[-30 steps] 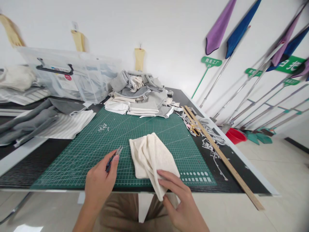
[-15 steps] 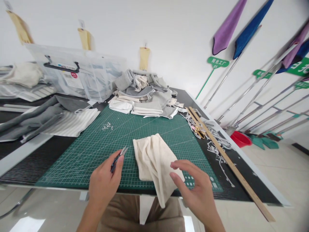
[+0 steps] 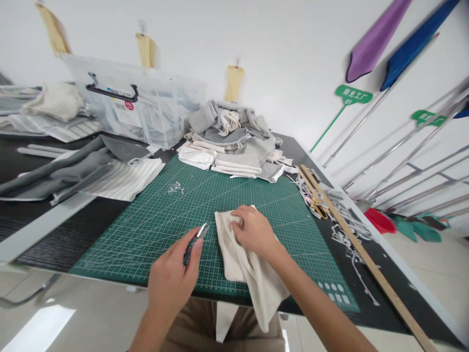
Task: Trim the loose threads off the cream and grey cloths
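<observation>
A green gridded cutting mat (image 3: 154, 220) is laid on a black bench (image 3: 54, 234) set against a white wall. At the far side are seen a clear plastic storage box (image 3: 146, 115) and a heap of grey and cream fabric pieces (image 3: 230, 139); along the right edge lies a long wooden ruler (image 3: 366, 259). A green sign with white characters (image 3: 353, 94), too small to be read, is fixed to a pole at the right. The left hand (image 3: 172, 283) is closed around small thread snips (image 3: 194, 239), held just above the mat. The right hand (image 3: 252, 232) is pressed, fingers curled, on a crumpled cream cloth (image 3: 249, 274) lying at the mat's near edge and hanging over it.
</observation>
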`<state>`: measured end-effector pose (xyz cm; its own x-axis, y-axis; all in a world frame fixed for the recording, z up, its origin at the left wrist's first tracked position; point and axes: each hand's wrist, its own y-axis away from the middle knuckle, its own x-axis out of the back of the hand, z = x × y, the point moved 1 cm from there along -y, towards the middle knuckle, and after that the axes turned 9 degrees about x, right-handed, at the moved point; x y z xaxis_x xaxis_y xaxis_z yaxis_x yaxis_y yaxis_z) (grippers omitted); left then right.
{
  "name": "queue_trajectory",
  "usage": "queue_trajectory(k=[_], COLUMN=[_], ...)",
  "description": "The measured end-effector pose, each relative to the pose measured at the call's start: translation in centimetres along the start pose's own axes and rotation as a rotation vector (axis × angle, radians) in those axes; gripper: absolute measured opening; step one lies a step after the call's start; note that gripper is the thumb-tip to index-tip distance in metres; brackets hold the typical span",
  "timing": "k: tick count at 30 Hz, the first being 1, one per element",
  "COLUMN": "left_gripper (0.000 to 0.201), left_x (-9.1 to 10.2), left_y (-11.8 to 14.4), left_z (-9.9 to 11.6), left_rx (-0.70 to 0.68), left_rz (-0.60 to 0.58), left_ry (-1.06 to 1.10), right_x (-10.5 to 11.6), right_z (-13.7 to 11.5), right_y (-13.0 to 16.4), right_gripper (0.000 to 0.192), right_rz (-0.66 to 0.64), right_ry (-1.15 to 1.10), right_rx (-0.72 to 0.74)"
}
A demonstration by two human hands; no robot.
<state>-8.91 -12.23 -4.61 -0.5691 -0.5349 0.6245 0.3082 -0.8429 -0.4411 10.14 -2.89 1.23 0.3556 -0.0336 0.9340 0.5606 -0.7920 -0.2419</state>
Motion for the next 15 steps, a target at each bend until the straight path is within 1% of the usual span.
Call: queue_trajectory(k=[3,6,9,12,15], left_gripper=[0.033,0.033,0.033,0.033,0.032], left_x=[-0.1,0.0,0.1,0.2,0.3], left_y=[0.0,0.1,0.2,0.2,0.1], left_z=[0.0,-0.1,-0.1,0.0,0.0], left_rx=[-0.005,0.001,-0.002,-0.012,-0.025], left_rz=[0.004,-0.003,-0.021,-0.038,-0.031], left_ry=[0.001,-0.001,-0.003,-0.009,-0.02], right_x=[-0.3,-0.3,-0.1,0.1,0.4], right_z=[0.8,1.4,1.9,2.2,2.4], right_y=[-0.1,-0.6,-1.2,-1.5,-1.6], right_gripper=[0.023,0.03,0.031,0.03,0.03], right_rz=[-0.022,-0.081,-0.129,-0.145,-0.176], right_ry=[-0.03,-0.108,-0.167,-0.199,-0.226], right_rx=[0.005,0.028,0.056,0.09,0.138])
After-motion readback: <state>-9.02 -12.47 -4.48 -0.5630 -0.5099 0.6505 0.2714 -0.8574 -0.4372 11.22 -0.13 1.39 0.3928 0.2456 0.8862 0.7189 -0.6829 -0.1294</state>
